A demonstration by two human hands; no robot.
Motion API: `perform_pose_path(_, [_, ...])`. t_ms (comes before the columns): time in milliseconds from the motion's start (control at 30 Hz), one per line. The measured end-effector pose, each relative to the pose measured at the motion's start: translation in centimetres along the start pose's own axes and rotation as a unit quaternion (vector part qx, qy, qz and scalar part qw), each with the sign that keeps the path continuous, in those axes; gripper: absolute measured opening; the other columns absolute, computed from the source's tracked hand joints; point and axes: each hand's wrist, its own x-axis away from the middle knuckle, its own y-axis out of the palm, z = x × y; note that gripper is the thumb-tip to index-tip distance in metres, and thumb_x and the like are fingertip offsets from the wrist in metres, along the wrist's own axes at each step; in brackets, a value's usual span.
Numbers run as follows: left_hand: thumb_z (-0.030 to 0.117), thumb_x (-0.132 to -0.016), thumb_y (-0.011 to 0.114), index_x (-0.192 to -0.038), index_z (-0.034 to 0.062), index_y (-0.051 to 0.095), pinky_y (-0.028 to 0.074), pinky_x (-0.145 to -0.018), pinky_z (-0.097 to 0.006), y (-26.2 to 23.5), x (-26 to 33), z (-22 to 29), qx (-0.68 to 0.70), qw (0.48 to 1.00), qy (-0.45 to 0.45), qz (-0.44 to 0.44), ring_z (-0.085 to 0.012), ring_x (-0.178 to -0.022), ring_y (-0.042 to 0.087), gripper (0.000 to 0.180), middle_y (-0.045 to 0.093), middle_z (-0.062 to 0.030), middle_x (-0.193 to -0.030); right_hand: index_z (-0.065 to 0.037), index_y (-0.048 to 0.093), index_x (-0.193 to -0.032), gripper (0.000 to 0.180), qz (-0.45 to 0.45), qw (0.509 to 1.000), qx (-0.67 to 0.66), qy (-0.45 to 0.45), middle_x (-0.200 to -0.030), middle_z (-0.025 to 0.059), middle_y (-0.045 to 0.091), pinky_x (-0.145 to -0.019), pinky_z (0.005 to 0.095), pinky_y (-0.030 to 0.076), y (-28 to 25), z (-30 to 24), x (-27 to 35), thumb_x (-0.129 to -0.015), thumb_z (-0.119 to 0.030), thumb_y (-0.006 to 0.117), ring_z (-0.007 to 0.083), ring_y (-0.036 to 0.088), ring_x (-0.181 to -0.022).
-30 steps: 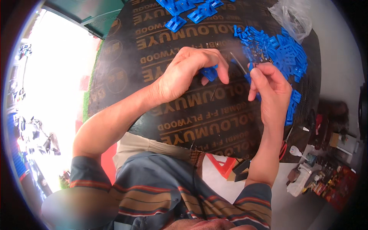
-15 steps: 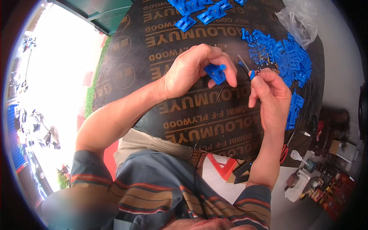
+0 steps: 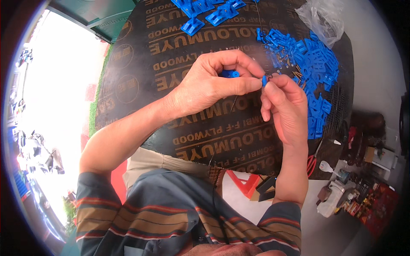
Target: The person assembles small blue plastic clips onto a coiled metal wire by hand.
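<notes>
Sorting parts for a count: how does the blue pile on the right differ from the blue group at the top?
The right pile is far larger and heaped, with thin metal pins mixed in; the top group is a few pieces lying loosely apart. The right pile lies just beyond the right hand; the top group lies farther off. Both are blue plastic on the dark board.

Two hands: the left hand (image 3: 209,85) pinches one blue part (image 3: 229,74); many more blue parts (image 3: 314,64) lie beyond the fingers (image 3: 239,64).

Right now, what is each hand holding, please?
Left hand: closed on a small blue plastic piece.
Right hand: pinching a tiny blue part.
</notes>
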Motion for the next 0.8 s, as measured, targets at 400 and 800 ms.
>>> perform_pose_path(400, [0.02,-0.101,0.074,-0.112,0.0078,0.071,0.046,-0.061,-0.022,-0.2,-0.3,-0.4,0.105,0.993,-0.047,-0.009,-0.0057,-0.073,0.058,0.017,0.072,-0.0022,-0.099,-0.003,0.072,-0.103,0.011,-0.021,0.998,0.018,-0.048,-0.083,0.0025,0.067,-0.052,0.0212,0.045,0.0,0.8,-0.2,-0.1,-0.013,0.075,0.0066,0.057,-0.063])
perform_pose_path(800, [0.024,-0.105,0.067,-0.124,0.0065,0.066,0.051,-0.066,-0.029,-1.4,-0.9,-0.6,0.309,0.939,-0.144,-0.046,-0.0114,-0.075,0.061,0.026,0.076,-0.0091,-0.108,-0.004,0.075,-0.107,0.011,0.01,0.995,-0.055,-0.08,-0.11,0.0063,0.073,-0.062,0.0251,0.049,-0.4,0.7,-0.1,-0.101,-0.013,0.073,0.0082,0.059,-0.076])
